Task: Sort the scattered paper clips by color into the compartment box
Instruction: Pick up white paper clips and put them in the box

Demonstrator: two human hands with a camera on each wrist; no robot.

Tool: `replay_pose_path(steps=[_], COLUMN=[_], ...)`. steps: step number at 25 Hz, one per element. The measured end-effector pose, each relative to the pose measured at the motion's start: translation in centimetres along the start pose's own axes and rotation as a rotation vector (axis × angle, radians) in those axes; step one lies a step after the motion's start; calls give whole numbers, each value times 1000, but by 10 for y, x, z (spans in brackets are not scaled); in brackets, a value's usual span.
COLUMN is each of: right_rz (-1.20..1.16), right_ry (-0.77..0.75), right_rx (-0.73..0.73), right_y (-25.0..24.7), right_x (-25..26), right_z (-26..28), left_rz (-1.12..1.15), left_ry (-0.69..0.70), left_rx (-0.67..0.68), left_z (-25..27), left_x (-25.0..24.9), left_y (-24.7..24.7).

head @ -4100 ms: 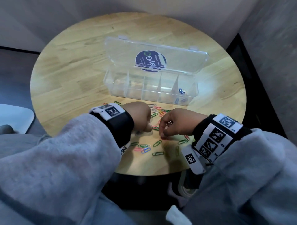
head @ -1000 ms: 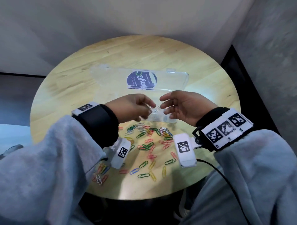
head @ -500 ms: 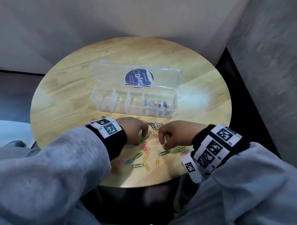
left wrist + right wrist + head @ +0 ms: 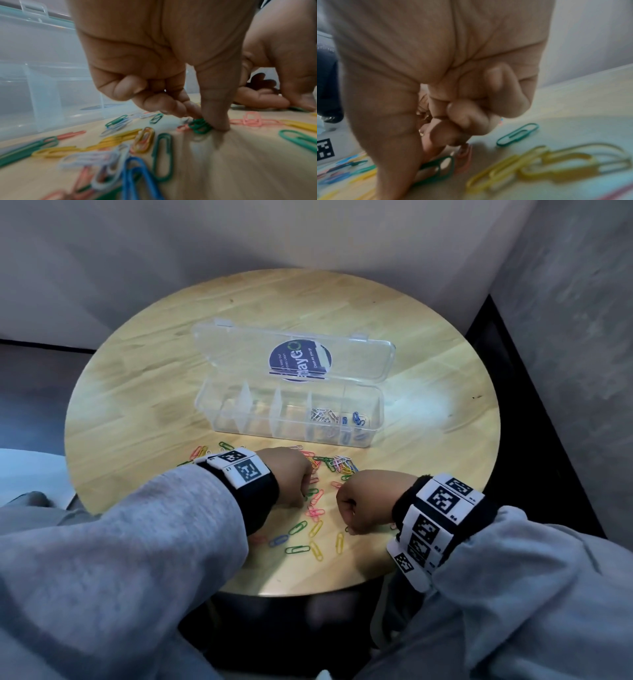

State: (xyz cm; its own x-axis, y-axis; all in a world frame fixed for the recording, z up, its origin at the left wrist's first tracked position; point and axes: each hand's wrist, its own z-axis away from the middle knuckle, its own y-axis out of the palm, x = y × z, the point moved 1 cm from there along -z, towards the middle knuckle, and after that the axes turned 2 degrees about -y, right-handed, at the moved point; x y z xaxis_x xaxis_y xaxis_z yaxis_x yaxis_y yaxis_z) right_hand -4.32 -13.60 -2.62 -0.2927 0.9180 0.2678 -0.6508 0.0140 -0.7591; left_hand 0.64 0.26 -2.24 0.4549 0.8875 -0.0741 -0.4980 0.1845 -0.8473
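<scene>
The clear compartment box (image 4: 291,433) stands open mid-table; white clips (image 4: 323,416) lie in its fourth compartment and blue clips (image 4: 356,419) in the rightmost. Colored paper clips (image 4: 337,465) lie scattered in front of it. My left hand (image 4: 303,496) is down among them, its thumb and fingers pinching a green clip (image 4: 199,125) against the table in the left wrist view. My right hand (image 4: 349,525) is beside it, other fingers curled, thumb and forefinger pinching another green clip (image 4: 436,167) on the wood.
The box lid (image 4: 239,347) leans back behind the compartments, bearing a round blue sticker (image 4: 299,361). The round wooden table (image 4: 137,392) sits in a corner between walls. More yellow clips (image 4: 539,165) lie right of my right hand.
One second ago both hands were raised together at the box. They have come down to the scattered clips, and each now pinches a green clip on the table.
</scene>
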Motion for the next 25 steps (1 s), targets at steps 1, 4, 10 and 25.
replay_pose_path(steps=[1, 4, 10, 25], right_rz=[-14, -250, -875, -248], right_ry=[3, 6, 62, -140], right_rx=[3, -28, -275, -61], right_y=[-1, -19, -46, -28], right_x=[-1, -12, -54, 26], right_z=[0, 10, 33, 2], left_rz=[5, 23, 64, 707], left_ry=[-4, -25, -63, -64], left_rx=[0, -14, 3, 16], left_z=[0, 1, 2, 19], left_x=[0, 1, 3, 39], left_y=[0, 2, -3, -19])
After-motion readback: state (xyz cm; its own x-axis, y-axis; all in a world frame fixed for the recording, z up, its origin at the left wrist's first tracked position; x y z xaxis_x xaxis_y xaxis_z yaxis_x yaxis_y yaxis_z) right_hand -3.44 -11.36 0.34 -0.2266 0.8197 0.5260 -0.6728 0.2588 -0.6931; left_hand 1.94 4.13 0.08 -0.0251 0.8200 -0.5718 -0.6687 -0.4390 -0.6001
